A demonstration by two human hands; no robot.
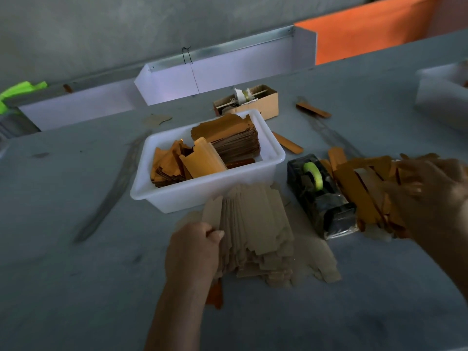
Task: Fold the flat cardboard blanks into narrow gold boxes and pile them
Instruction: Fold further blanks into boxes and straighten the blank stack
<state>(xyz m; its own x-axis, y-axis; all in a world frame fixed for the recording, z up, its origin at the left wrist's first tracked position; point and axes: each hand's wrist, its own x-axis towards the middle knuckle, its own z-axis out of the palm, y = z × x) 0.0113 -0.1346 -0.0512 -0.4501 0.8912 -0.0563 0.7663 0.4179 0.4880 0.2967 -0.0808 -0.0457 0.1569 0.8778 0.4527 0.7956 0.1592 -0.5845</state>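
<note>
The left hand [192, 249] gripped the near-left edge of a fanned stack of flat cardboard blanks [255, 229], thumb on top and fingers curled round the edge. The stack lay brown side up on the grey table [76, 287], its far end touching the white plastic tub [202, 191]. The right hand [435, 196] was well apart from the left, over the pile of folded gold boxes [364, 193] at the right; it was blurred, and whether it held a box or merely touched the pile could not be told. A black tape dispenser [321, 196] with a green roll stood between the blanks and the pile. The tub held further gold blanks [228, 138], some stacked, some loose. A small open cardboard box [248, 100] stood behind the tub, and stray gold pieces lay about the table.

Risks, as judged:
- The blanks were splayed and stepped, held at one edge only. A pull there would likely drag off several sheets or slide the stack further apart.
- The pile of boxes lay loose and criss-crossed, touching the dispenser. A careless placement could send boxes sliding off it.
- With both hands engaged at separate places, neither steadied the other's work.
</note>
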